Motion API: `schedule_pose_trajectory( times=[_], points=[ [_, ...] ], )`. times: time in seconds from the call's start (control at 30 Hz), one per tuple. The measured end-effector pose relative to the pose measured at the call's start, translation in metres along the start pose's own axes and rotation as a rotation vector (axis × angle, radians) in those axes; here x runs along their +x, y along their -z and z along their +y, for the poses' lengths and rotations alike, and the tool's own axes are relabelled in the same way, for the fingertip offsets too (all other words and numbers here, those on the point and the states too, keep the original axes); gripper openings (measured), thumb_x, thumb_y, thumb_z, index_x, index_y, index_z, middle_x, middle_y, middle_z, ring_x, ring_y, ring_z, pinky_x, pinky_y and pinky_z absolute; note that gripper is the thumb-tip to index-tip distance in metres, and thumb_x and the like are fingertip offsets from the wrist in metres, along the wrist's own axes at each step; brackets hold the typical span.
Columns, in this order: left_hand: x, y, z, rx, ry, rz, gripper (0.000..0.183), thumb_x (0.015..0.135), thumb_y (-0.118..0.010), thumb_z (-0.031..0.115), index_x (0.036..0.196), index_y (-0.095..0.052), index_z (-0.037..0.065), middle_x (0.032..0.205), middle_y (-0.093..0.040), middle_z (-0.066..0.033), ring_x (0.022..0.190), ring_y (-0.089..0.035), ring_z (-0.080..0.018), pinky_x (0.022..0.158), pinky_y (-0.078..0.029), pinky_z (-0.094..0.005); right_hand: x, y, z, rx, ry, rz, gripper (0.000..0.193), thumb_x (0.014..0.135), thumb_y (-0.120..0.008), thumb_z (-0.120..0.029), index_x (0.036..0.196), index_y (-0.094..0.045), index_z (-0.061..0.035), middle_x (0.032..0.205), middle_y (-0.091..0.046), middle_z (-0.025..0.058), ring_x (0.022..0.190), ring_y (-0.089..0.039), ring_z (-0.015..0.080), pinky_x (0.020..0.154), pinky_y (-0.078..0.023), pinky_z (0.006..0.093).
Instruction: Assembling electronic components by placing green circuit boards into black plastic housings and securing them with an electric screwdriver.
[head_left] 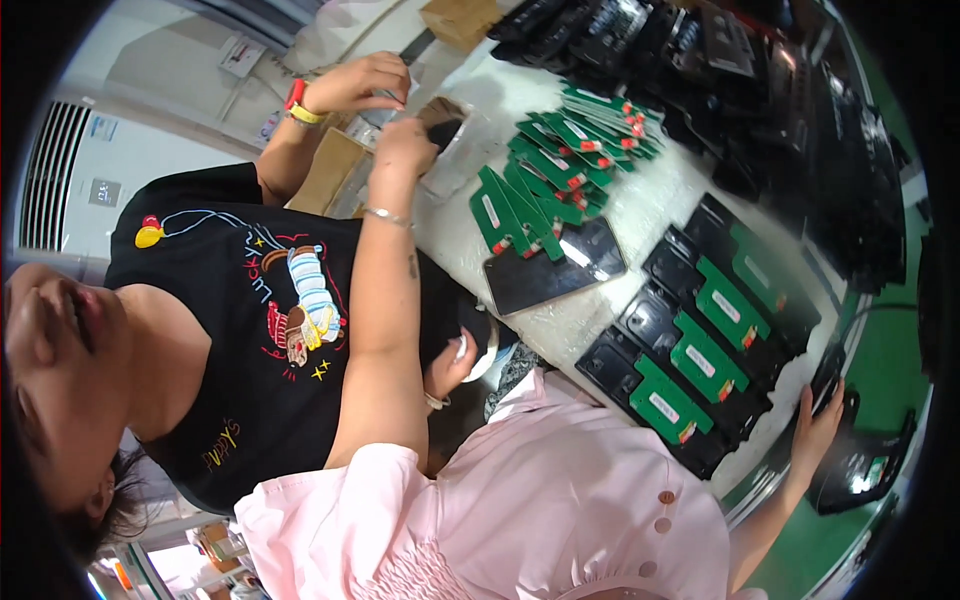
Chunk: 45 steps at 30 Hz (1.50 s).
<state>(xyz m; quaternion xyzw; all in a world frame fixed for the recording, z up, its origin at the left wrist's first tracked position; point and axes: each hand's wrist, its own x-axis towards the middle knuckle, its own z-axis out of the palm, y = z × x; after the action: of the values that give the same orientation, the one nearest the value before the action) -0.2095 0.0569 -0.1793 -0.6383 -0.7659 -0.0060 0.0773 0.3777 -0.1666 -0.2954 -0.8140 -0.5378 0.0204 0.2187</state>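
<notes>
My left hand (pixel 405 150), with a bracelet at the wrist, is at an open cardboard box (pixel 463 108). Its fingers are bent together over the box's edge, and what they hold, if anything, is hidden. Far to the right, my right hand (pixel 816 432) has its fingers around a dark elongated object (pixel 827 368) at the table's edge. Between my arms lie several black plastic housings (pixel 610 362) in a row, each with a green circuit board (pixel 708 366) on it. A black smartphone (pixel 545 275) rests beside a fanned pile of green boards (pixel 545 165).
Close on my left sits a co-worker in a black shirt (pixel 230 290), one hand (pixel 360 82) near the boxes. Black plastic parts (pixel 690 50) are heaped along the table's far side. Beyond the right edge, a black housing (pixel 860 475) stands over green floor (pixel 890 350).
</notes>
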Motion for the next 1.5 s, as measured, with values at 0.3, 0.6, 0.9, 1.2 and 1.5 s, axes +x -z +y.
schedule_pose_trajectory(
  times=[0.3, 0.6, 0.9, 1.2, 1.5],
  points=[
    [0.039, -0.048, 0.015, -0.197, 0.021, 0.166, 0.014, 0.070, -0.058, 0.009, 0.078, -0.066, -0.001, 0.082, -0.061, -0.0243, 0.080, -0.062, -0.0321, 0.075, -0.050, -0.0389, -0.013, 0.014, 0.014, -0.132, -0.086, -0.018, 0.056, 0.085, -0.054, -0.038, 0.127, -0.041, -0.0035, 0.118, -0.047, 0.0234, 0.107, -0.047, 0.0382, 0.091, -0.038, 0.0389],
    [0.039, -0.038, -0.004, -0.663, 0.106, -0.040, 0.011, 0.070, -0.061, 0.011, 0.072, -0.067, 0.002, 0.078, -0.065, -0.0166, 0.072, -0.064, -0.0256, 0.072, -0.050, -0.0320, -0.004, 0.037, -0.040, -0.046, -0.183, -0.092, 0.061, 0.071, -0.069, -0.044, 0.107, -0.057, 0.0047, 0.093, -0.060, 0.0275, 0.081, -0.060, 0.0383, 0.070, -0.049, 0.0412],
    [0.048, -0.044, 0.002, -1.874, 0.512, -0.504, 0.020, 0.092, -0.045, 0.021, 0.079, -0.047, 0.006, 0.059, -0.039, 0.0027, 0.046, -0.031, -0.0046, 0.037, -0.025, -0.0152, -0.039, 0.065, -0.017, 1.183, -0.807, -0.047, 0.040, 0.077, -0.061, -0.024, 0.109, -0.057, -0.0004, 0.103, -0.058, 0.0161, 0.090, -0.054, 0.0230, 0.077, -0.045, 0.0334],
    [0.053, -0.052, -0.008, -2.799, 0.662, -0.457, 0.009, 0.086, -0.053, 0.004, 0.092, -0.049, -0.002, 0.084, -0.054, -0.0099, 0.071, -0.057, -0.0167, 0.050, -0.043, -0.0198, -0.016, 0.093, -0.028, 1.869, -0.441, -0.001, 0.031, 0.073, -0.058, -0.015, 0.096, -0.053, 0.0054, 0.081, -0.055, 0.0131, 0.077, -0.052, 0.0252, 0.073, -0.041, 0.0353],
    [-0.001, -0.020, 0.038, -2.805, 0.491, -0.332, 0.015, 0.084, -0.056, 0.003, 0.097, -0.054, -0.003, 0.094, -0.057, -0.0107, 0.086, -0.058, -0.0200, 0.073, -0.054, -0.0259, -0.004, 0.128, -0.116, 1.399, -0.093, 0.289, 0.027, 0.073, -0.064, -0.001, 0.098, -0.054, 0.0006, 0.089, -0.055, 0.0096, 0.076, -0.051, 0.0187, 0.063, -0.043, 0.0279]
  ],
)
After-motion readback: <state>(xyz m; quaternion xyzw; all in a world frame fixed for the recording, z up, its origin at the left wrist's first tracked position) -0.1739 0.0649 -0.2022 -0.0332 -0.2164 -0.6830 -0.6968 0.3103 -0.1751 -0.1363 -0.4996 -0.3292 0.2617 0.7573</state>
